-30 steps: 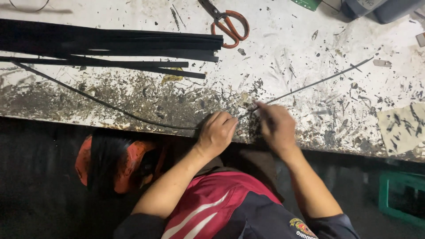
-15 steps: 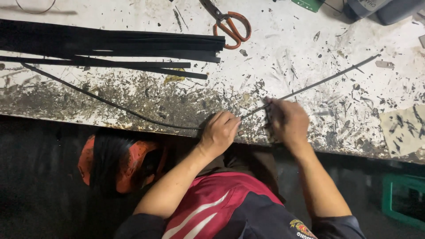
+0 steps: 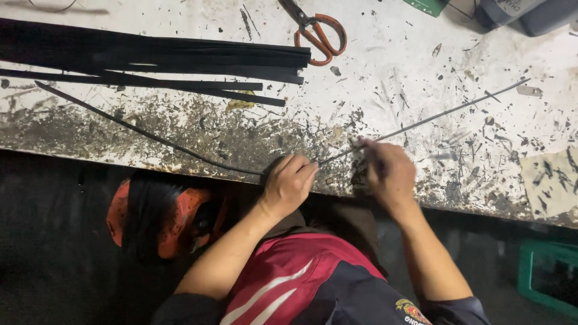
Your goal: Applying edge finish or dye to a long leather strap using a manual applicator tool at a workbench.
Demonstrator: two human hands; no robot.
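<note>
Since the earlier frame, the right hand (image 3: pixel 390 174) has shifted slightly rightward along the bench edge, while the left hand (image 3: pixel 289 183) has stayed curled at the lower middle of the frame. Both hands work 1 thin black strip (image 3: pixel 150 133) that runs from the upper left down to the left hand, whose fingers are closed and pinching it, probably to keep it taut. From there a thin grey rod (image 3: pixel 433 117) continues toward the upper right, its long axis diagonal, tip pointing to the upper right. The right hand's fingers are pressed together around the rod's near end, though blur hides the exact grip. A bundle of flat black strips (image 3: pixel 156 60) lies across the upper left of the stained workbench (image 3: pixel 421 48), with orange-handled scissors (image 3: pixel 319 33) at top centre, within reach.
</note>
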